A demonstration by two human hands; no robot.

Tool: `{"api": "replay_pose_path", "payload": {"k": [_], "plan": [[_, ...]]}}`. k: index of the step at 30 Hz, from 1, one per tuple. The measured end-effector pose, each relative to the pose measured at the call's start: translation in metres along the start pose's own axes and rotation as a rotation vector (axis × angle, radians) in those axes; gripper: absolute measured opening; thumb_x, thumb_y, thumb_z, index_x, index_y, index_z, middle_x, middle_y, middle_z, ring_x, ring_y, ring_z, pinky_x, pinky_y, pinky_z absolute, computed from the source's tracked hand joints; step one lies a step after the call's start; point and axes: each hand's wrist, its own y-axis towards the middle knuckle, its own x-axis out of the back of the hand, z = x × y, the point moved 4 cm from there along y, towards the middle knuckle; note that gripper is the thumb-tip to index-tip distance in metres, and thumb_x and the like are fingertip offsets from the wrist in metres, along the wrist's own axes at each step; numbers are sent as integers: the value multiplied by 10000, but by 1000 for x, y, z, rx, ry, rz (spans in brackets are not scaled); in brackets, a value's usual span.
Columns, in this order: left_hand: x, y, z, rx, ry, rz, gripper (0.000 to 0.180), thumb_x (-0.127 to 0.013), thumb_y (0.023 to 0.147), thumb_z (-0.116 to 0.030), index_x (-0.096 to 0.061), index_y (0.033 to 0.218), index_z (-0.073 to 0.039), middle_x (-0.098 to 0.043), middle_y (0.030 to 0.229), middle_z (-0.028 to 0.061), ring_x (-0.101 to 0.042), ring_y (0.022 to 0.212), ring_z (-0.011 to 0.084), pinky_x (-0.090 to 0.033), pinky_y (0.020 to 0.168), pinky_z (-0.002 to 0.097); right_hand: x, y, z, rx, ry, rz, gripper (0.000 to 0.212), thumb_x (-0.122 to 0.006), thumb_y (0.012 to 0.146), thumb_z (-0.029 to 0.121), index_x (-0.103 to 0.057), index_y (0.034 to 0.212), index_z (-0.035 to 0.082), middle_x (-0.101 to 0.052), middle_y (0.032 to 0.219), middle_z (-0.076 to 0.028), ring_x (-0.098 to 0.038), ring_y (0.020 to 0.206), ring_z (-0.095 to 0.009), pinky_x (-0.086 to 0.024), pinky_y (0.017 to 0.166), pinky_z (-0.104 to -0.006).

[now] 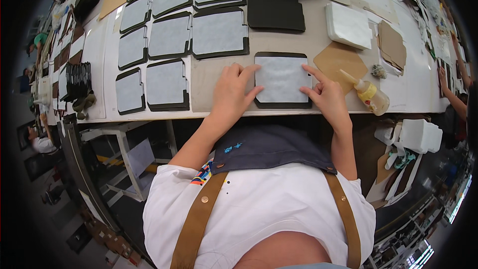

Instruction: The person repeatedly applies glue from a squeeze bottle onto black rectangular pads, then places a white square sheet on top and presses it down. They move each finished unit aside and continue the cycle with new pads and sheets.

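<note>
A light grey-white sheet (pixel 283 75) lies on a black panel (pixel 282 105) near the table's front edge, with black strips showing above and below it. My left hand (pixel 232 88) rests at its left side, thumb and forefinger spread and touching the edge. At the opposite side my right hand (pixel 326 92) touches the edge with spread thumb and forefinger. Neither hand wraps around anything. Just right of my right hand, a glue bottle (pixel 371 98) with a pointed nozzle and yellow label lies on its side.
Rows of black panels topped with pale sheets (pixel 166 83) cover the table's left. A bare black panel (pixel 275 8) lies beyond my hands. To the right are a stack of white sheets (pixel 348 25), brown card pieces (pixel 392 45) and a tan sheet (pixel 338 62). Other people work nearby.
</note>
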Motion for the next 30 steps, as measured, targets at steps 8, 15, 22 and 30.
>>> {"api": "replay_pose_path", "payload": {"k": [8, 15, 22, 30], "plan": [[-11, 10, -19, -226, 117, -24, 629, -737, 895, -190, -484, 1451, -42, -480, 1454, 187, -429, 1380, 379, -370, 1109, 478, -2, 0, -18, 54, 172, -87, 613, -799, 862, 128, -534, 1408, 41, -492, 599, -41, -432, 549, -135, -402, 557, -317], [-42, 7, -11, -245, 336, 149, 1000, -563, 924, -651, -265, 1576, 46, -211, 1669, 214, -143, 1569, 350, -110, 1262, 518, 6, -10, -32, 55, 274, -206, 559, -768, 912, 120, -533, 1411, 27, -474, 649, 0, -389, 580, -77, -362, 556, -252], [-60, 14, -38, -292, 377, 191, 1084, -536, 889, -736, -271, 1573, 63, -201, 1674, 223, -100, 1583, 334, -69, 1269, 521, 15, -19, -31, 43, 388, -295, 475, -714, 953, 83, -555, 1397, 29, -500, 690, 26, -403, 612, -44, -358, 564, -229], [-90, 10, -79, -491, 260, 287, 1075, -529, 892, -726, -267, 1568, 67, -228, 1664, 225, -154, 1572, 330, -105, 1270, 493, 19, -30, -36, 95, 405, -357, 451, -702, 959, 79, -569, 1387, 38, -534, 702, 13, -435, 615, -46, -396, 579, -220]]}}
